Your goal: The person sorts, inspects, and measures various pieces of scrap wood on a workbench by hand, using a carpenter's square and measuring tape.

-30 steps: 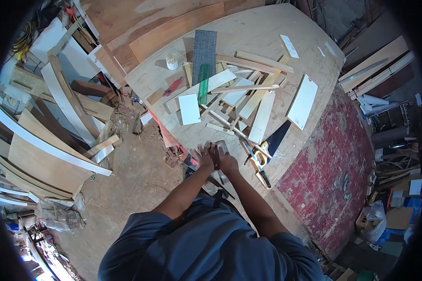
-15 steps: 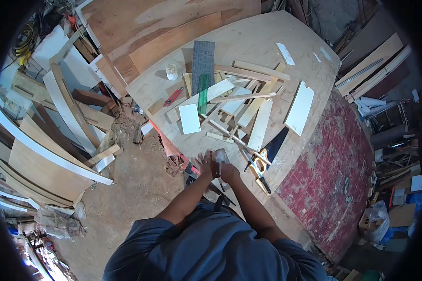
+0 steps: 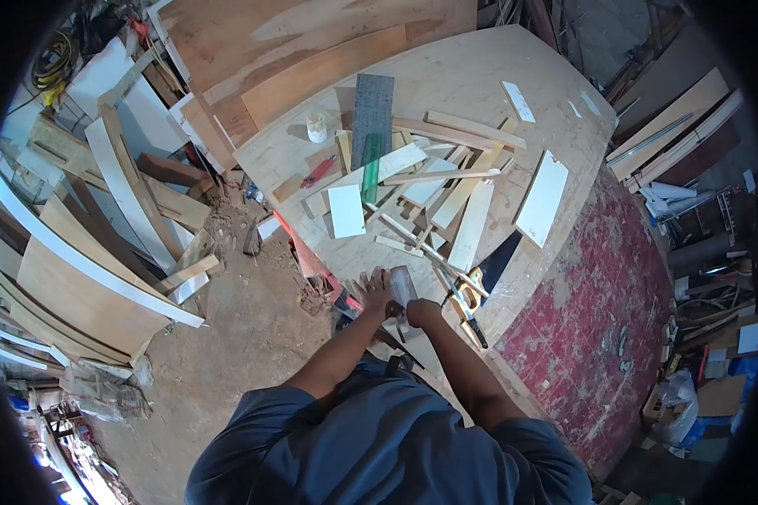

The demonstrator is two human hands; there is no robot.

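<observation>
At the near edge of the table, my left hand (image 3: 375, 293) lies with its fingers spread, against the left side of a greyish, flat block-like piece (image 3: 403, 284). My right hand (image 3: 424, 313) is closed into a fist just right of the piece's near end; what it grips, if anything, is hidden. A handsaw (image 3: 473, 290) with a yellowish handle and dark blade lies to the right of my hands. Beside it is a slim tool with a dark handle (image 3: 477, 333). Ahead are pale wood strips (image 3: 472, 227) and a white rectangular piece (image 3: 346, 211).
On the table (image 3: 463, 76) stand a jar (image 3: 316, 127), a red cutter (image 3: 318, 172), a green translucent strip (image 3: 370, 168) and a dark grey board (image 3: 373, 109). A worn red surface (image 3: 589, 311) lies to the right. Curved panels (image 3: 93, 261) lean at the left.
My right hand has shifted slightly right, apart from my left hand. More of the greyish piece shows between them. The whole view has shifted slightly.
</observation>
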